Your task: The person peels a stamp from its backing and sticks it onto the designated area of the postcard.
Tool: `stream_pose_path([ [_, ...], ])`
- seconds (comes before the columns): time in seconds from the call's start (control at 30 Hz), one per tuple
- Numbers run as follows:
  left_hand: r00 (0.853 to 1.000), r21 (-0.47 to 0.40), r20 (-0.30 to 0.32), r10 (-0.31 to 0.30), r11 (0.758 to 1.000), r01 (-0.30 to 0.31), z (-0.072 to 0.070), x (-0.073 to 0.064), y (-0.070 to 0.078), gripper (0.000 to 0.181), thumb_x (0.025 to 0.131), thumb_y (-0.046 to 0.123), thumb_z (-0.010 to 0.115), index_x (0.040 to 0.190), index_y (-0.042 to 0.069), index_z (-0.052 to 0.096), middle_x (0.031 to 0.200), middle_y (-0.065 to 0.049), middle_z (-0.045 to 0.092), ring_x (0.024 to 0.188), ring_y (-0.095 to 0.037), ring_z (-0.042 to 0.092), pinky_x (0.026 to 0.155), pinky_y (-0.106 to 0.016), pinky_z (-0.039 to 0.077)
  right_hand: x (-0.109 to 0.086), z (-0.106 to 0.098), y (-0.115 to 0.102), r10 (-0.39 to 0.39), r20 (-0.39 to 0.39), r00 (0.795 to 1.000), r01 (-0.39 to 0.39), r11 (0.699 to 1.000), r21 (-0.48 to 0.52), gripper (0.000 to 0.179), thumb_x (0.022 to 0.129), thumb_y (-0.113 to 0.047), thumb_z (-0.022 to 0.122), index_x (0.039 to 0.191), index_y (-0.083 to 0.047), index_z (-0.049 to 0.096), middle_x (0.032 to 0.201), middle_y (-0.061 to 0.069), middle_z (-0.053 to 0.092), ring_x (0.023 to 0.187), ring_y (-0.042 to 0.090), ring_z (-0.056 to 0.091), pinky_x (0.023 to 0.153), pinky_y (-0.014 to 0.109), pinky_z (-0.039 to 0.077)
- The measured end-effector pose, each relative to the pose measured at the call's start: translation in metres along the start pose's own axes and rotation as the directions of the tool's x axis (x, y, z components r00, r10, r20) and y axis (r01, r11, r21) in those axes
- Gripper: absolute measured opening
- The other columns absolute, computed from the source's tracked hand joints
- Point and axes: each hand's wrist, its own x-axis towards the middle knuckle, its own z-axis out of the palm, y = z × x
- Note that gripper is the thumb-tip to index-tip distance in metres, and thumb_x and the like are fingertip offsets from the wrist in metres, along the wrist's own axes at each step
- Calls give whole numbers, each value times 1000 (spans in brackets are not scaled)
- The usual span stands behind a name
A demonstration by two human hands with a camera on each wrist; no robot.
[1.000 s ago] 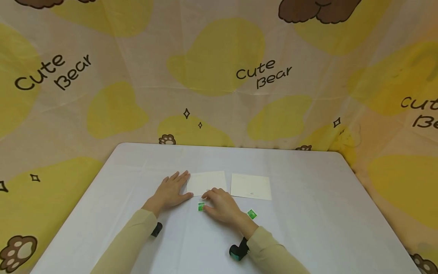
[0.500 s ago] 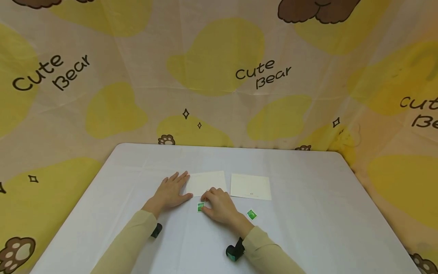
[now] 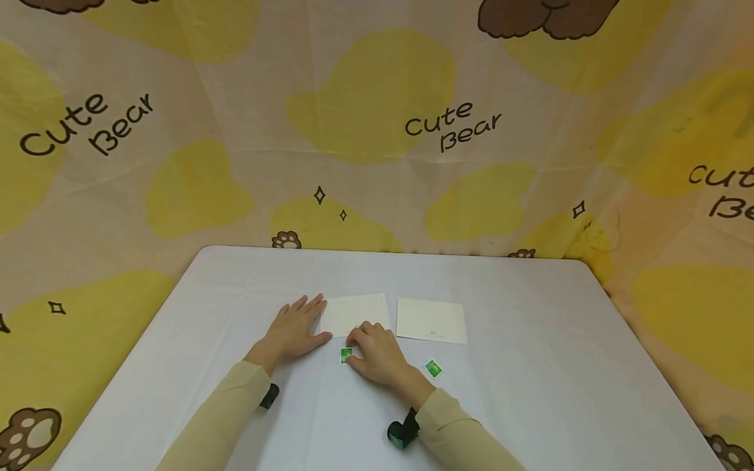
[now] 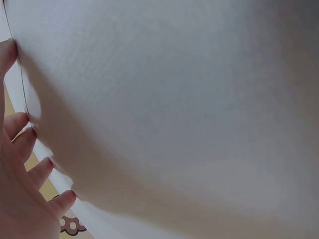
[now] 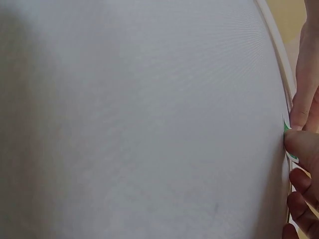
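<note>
My left hand (image 3: 292, 327) lies spread on the white table, its fingertips and thumb at the left edge of a cream card (image 3: 356, 311). My right hand (image 3: 379, 353) is bent over the front of that card, fingers curled down. Its thumb and fingers pinch at a small green stamp (image 3: 344, 356) with a white border, just below the card. In the right wrist view the thumb covers much of the stamp (image 5: 286, 127), whose corners show around it. Only the left hand's fingers (image 4: 40, 172) and the tabletop fill the left wrist view.
A second cream card (image 3: 431, 320) lies to the right of the first, with a small gap between them. Below it, another green stamp (image 3: 433, 368) lies turned askew. The white table (image 3: 530, 392) ends at a patterned yellow cloth (image 3: 365, 98).
My right hand has shifted slightly left, and its thumb now overlaps the left-hand stamp more, with the fingers drawn in. The left hand, cards and other stamp stay put.
</note>
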Motion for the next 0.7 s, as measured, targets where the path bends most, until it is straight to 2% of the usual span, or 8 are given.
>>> stream_pose_path([
  [0.3,1000,-2,3,-1,1000,1,-1,-1,0,77,84,53,56,143,8,33,151,-7,27,137,-36,23,106,-60,21,1,-2,-3,44,0,999,-44,999,16,11,77,-24,70,81,-19,61,82,-6,54,75,12,49,61,22,36],
  [0.53,1000,-13,-2,-1,1000,1,1,-1,-1,78,84,53,56,144,8,32,151,-7,26,137,-36,22,106,-60,20,-1,-4,-3,75,-16,997,-73,994,86,6,77,-16,69,78,-18,62,78,-6,56,73,12,50,62,25,39],
  [0.7,1000,-53,-9,-1,999,1,1,-1,-1,80,85,52,55,145,7,27,152,-10,22,137,-38,22,107,-60,18,-3,-6,-2,92,-31,995,-87,987,139,6,79,-14,67,79,-17,62,77,-7,56,71,9,48,61,20,40],
])
